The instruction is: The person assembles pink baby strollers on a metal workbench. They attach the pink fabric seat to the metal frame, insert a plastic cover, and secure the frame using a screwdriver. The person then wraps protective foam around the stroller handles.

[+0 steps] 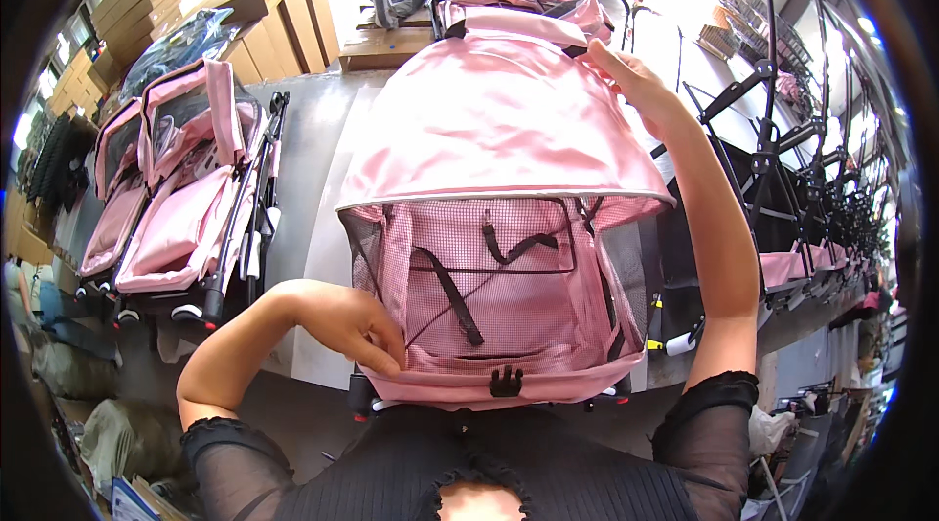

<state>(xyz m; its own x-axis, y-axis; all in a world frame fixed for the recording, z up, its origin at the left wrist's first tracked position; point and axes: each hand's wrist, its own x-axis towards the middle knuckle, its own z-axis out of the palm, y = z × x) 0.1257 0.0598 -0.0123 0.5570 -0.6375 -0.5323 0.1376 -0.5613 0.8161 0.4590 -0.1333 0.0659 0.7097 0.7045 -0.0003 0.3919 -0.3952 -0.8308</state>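
Observation:
In front of me stands a pink stroller [599, 364] with its wide opening toward me. Over its far part arches a shiny pink canopy [489, 120] with a pale piping edge. Two loose black straps [452, 291] lie against the checked mesh inside. A black buckle piece [506, 381] sits on the front rim. My left hand [354, 325] is curled at the near left corner, fingertips on the pink rim. At the canopy's far right corner, my right hand [626, 76] grips the edge, thumb in view and the other fingers partly hidden by fabric.
Two pink strollers [181, 218] stand together on the left. Several black folding frames [773, 159] line the right side. Another pink stroller [577, 7] stands beyond the canopy, with cardboard boxes [284, 27] at the far left. Metal surface [318, 120] lies beneath the strollers.

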